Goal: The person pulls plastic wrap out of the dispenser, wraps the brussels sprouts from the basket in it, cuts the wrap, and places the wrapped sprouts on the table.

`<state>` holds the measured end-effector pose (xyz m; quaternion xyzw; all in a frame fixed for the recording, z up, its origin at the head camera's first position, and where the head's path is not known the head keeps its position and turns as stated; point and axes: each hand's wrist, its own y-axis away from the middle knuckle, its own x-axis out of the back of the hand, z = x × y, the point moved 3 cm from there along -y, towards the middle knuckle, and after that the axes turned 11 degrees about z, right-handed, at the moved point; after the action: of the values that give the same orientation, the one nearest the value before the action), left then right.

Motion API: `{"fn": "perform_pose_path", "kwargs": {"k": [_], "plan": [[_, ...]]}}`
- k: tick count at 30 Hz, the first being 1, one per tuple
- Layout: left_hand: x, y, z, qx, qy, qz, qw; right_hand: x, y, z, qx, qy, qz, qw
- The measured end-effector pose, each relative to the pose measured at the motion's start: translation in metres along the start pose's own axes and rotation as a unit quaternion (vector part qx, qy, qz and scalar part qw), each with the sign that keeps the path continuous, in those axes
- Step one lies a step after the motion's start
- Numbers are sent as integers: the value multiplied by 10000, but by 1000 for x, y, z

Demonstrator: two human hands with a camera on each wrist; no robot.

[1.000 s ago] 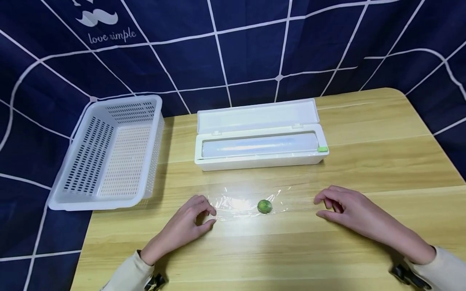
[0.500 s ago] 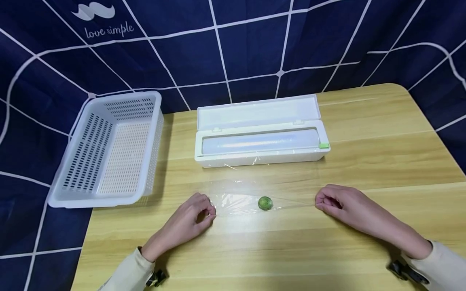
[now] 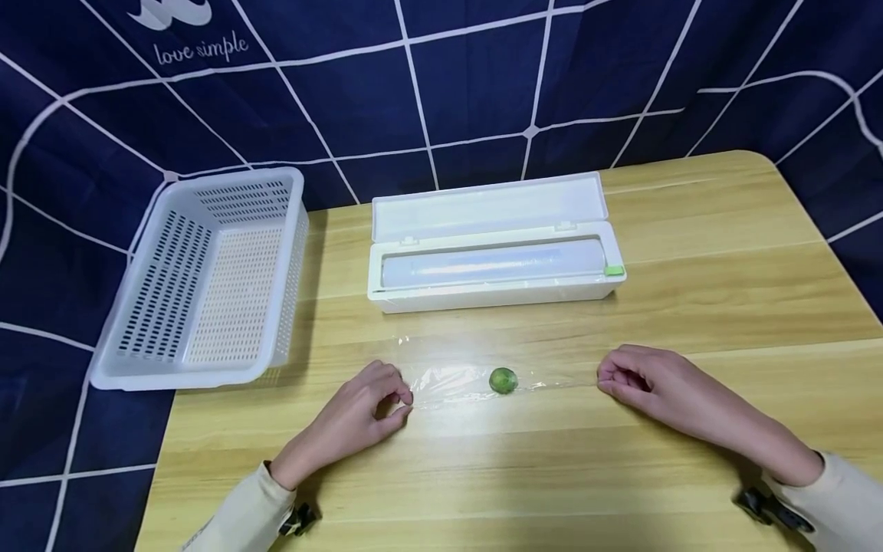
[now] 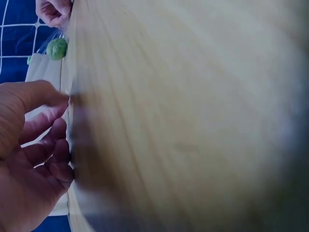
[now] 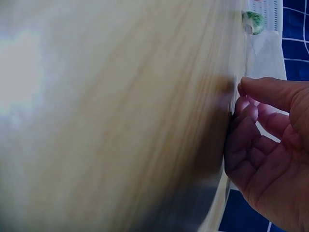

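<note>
Location: green ball (image 3: 503, 380), fruit or vegetable (not clear which), in contact with clear film (image 3: 448, 381) on the bench (image 3: 448, 483), about midway between left hand (image 3: 345, 418) and right hand (image 3: 665, 387). Film over, under or around the ball: cannot tell. Just behind: white box (image 3: 497, 296), lid (image 3: 486, 208) folded back, roll (image 3: 497, 262) inside. To the left, well apart: white basket (image 3: 186, 379).

Possible faults (judgement):
- Rolling of the ball off the film. Likely cause: round shape, plus uneven pull or lift at the two ends.
- Clinging of the film to itself. Likely cause: slack, already creased left of the ball.
- Tearing. Likely cause: sudden tension concentrated at the small pinched areas.
- Slipping of an end from the grip. Likely cause: thin edge, with little film between the tips.

Fingers (image 4: 59, 128), left: thumb (image 4: 38, 92) and forefinger brought together at the tips, pinching the left end of the film lightly; others curled, close to the bench, contact uncertain.
Fingers, right: tips closed together in a pinch on the narrow right end of the film; others curled low beside the bench surface.
</note>
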<state>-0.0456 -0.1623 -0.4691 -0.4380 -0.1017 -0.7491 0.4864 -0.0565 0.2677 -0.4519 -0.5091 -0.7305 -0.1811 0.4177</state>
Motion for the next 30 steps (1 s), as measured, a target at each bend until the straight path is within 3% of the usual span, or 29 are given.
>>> {"fn": "perform_pose_path", "kwargs": {"k": [8,18,24,30], "plan": [[3,-3,0,88,99,-236,9996,2,0,-1,65,-49,41,10000],[11,-13,-7,419,902,-453,9940,6,-1,0,105,-227,-2,9997],[13,-16,-14,867,1368,-554,9852,8,-2,3,18,-375,-33,9993],[17,-18,-14,1304,1447,-588,9791,9,-3,3,-314,-561,-4,9979]]}}
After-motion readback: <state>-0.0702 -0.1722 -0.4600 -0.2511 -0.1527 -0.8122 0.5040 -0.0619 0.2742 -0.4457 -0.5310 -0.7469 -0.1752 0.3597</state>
